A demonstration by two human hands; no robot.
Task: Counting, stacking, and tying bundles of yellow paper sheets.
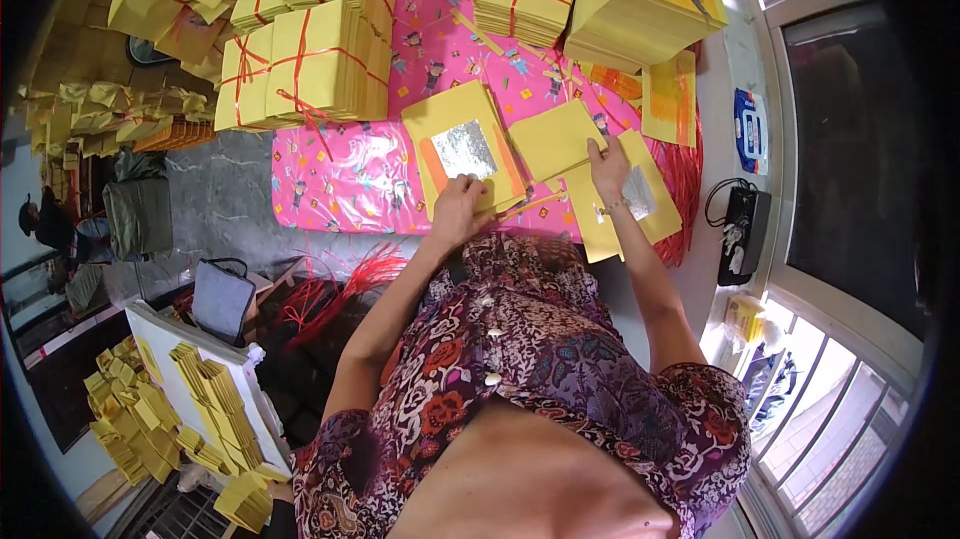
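Left hand (458,207) rests curled on a yellow paper stack (462,144) with a silver foil square (463,149). Right hand (607,167) lies flat, fingers spread, pressing loose yellow sheets (560,139) on the pink cloth (340,184).

Home workshop — tied yellow paper bundles (305,64) everywhere

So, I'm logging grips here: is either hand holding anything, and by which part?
Neither clearly grips. The left hand presses on the near edge of the foil-centred yellow stack; the right hand rests fingers on the yellow sheets near their right edge.
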